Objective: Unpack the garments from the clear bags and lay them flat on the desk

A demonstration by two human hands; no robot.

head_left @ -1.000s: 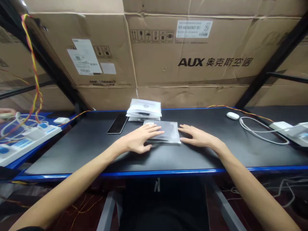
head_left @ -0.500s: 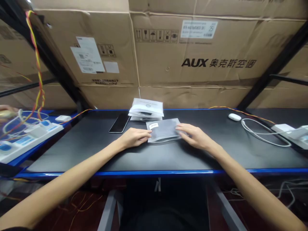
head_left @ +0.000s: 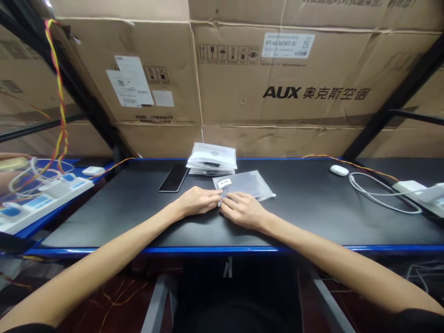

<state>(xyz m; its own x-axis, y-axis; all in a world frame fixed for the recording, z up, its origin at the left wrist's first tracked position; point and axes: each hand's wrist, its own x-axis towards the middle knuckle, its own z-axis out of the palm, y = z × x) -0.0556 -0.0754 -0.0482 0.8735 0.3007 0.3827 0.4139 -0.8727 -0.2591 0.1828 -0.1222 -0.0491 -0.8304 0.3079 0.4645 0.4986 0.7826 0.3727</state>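
A frosted plastic bag (head_left: pixel 248 183) with a small white label lies on the black table (head_left: pixel 138 208), a little past my hands. My left hand (head_left: pixel 197 202) pinches the bag's near left corner. My right hand (head_left: pixel 242 210) sits right beside it, its fingers on the same near edge, so both hands meet at that corner. A stack of similar white bags (head_left: pixel 212 159) rests just behind, near the table's back edge.
A dark phone (head_left: pixel 173 177) lies left of the stack. A white mouse (head_left: pixel 339 170), a looped white cable (head_left: pixel 378 192) and a white box (head_left: pixel 414 188) are at the right. Cardboard boxes (head_left: pixel 277 83) wall the back. A white power strip (head_left: pixel 45 196) with wires sits far left.
My right hand slid from the bag's right side to its near left corner, next to my left hand. The left hand came off the bag's top to its corner, and the bag turned slightly.
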